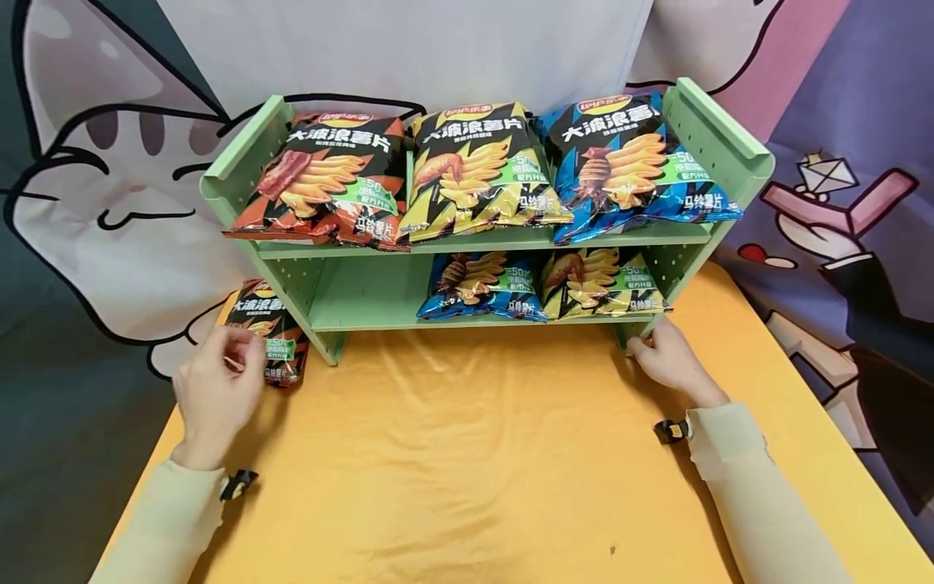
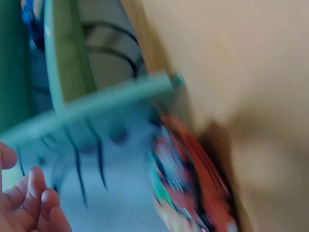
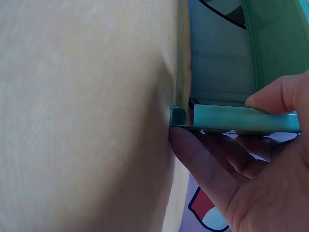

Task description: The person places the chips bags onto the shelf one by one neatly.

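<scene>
A green two-tier shelf rack (image 1: 379, 284) stands at the back of the yellow-covered table. My right hand (image 1: 667, 361) pinches its right front leg low down; in the right wrist view the thumb (image 3: 275, 96) lies on one side of the green leg (image 3: 241, 117) and the fingers on the other. My left hand (image 1: 219, 385) is raised beside the rack's left leg, its fingers loosely bent around nothing. Partly behind that hand a red bag of potato chips (image 1: 280, 332) leans outside the rack, and it appears blurred (image 2: 193, 179) in the left wrist view.
A red chip bag (image 1: 328, 182), a yellow one (image 1: 477, 174) and a blue one (image 1: 627, 162) lie on the top tier. Below, another blue bag (image 1: 481, 284) and another yellow bag (image 1: 606, 284) sit toward the right. Behind hangs a printed cartoon backdrop (image 1: 117, 259).
</scene>
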Demonstrator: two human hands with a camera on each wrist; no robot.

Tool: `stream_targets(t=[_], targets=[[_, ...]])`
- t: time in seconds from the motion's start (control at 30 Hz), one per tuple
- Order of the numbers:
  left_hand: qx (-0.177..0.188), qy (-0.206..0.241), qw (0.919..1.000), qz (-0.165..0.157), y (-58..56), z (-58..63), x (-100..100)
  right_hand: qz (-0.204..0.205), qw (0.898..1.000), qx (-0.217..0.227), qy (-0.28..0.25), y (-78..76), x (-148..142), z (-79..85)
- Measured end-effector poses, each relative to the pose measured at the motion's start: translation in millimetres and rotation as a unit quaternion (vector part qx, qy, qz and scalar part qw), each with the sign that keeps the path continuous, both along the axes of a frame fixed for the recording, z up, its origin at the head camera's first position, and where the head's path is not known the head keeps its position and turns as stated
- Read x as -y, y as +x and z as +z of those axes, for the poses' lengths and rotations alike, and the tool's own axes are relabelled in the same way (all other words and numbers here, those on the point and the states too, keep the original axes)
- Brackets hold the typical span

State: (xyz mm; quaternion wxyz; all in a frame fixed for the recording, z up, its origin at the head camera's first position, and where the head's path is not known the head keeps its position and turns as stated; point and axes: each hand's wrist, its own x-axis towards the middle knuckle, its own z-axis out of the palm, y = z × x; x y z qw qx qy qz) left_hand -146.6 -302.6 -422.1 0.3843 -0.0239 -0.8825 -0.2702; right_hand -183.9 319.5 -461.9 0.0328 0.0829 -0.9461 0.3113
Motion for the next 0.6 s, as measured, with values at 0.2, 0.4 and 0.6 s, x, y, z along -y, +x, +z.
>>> stream_targets(t=[0.2,0.4,0.6], targets=[[0.138,0.024,0.9888,0.051,-21.2,-4.6,51,0.001,1.000,-0.001,-0.002,0.2,1,-1.6],[0.292,0.015,0.9549,0.051,-47.3,-15.3,87,-0.002,1.000,0.007,-0.002,1.4,1,-0.7],[0.368,0.032,0.9293,0.014,-67.2,-25.5,107,-0.004,1.000,0.003,0.002,2.3,2,0.6]])
